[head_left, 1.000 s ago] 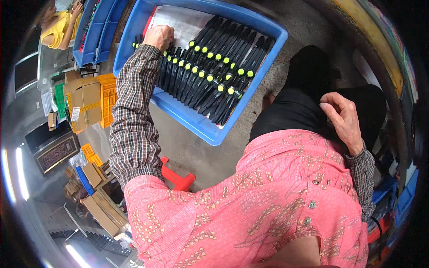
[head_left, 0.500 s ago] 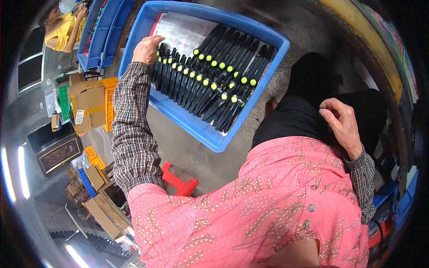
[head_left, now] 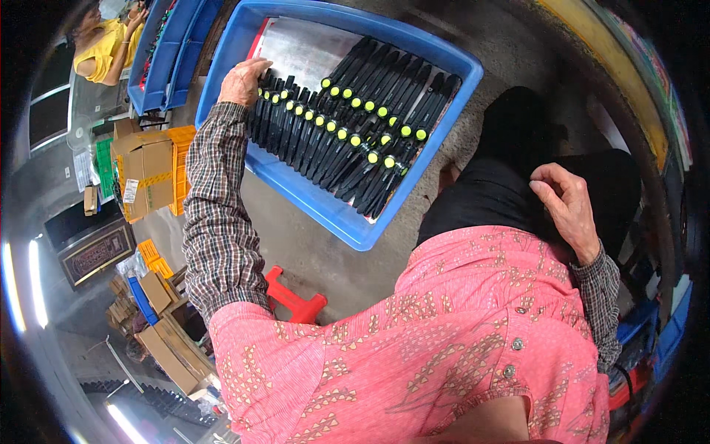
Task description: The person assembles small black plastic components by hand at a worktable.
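A blue tub (head_left: 345, 226) holds a slanted double row of slim black handled pieces (head_left: 314, 144), each with a round yellow-green spot; their exact kind I cannot make out. My left hand (head_left: 242, 82) reaches over the tub's left side to the end of the row. Its fingers are bent and close together, and whatever they grip is hidden behind them. Over my dark trousers, well to the right of the tub, hangs my right hand (head_left: 568, 203). It is curled, thumb and forefinger tips near each other, and nothing shows between them.
A pale sheet (head_left: 314, 48) lies under the black pieces. Left of the tub stand a cardboard box (head_left: 146, 177) and an orange crate (head_left: 182, 152). A red stool (head_left: 296, 296) is beside me. A person in yellow (head_left: 111, 52) sits at the far left, near blue bins (head_left: 177, 66).
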`<state>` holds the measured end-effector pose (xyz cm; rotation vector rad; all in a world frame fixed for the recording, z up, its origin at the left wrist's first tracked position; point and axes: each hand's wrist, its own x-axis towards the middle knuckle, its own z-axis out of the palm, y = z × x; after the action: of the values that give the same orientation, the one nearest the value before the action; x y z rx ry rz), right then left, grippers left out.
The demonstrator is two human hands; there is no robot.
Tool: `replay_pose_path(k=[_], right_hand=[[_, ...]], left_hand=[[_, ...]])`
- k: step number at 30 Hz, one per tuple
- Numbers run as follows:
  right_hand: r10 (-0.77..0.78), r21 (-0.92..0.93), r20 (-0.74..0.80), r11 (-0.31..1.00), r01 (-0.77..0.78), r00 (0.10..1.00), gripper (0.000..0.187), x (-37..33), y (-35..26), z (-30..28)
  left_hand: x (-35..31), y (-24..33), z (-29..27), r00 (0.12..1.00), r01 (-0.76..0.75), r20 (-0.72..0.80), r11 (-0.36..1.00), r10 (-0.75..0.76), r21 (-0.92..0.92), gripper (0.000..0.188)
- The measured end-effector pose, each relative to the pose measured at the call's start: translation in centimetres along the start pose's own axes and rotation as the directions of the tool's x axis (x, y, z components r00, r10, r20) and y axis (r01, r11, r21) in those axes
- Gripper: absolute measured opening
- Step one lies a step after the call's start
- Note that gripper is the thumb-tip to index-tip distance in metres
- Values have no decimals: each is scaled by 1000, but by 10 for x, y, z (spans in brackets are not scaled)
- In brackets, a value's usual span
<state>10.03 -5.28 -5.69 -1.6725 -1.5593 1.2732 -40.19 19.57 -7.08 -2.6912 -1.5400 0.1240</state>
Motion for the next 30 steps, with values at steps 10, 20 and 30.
replay_pose_path(k=[10, 20, 30], right_hand=[[-3, -24, -7, 1000, 3, 1000, 14, -6, -2, -4], [2, -19, 4, 1000, -2, 1000, 15, 2, 2, 0], [24, -40, 15, 999, -23, 1000, 15, -3, 0, -2]], left_hand=[[8, 2, -1, 974, 68, 207, 993, -88, 100, 27], [-2, -17, -11, 974, 108, -183, 984, -132, -140, 37], [-7, -40, 9, 995, 99, 28, 995, -99, 0, 39]])
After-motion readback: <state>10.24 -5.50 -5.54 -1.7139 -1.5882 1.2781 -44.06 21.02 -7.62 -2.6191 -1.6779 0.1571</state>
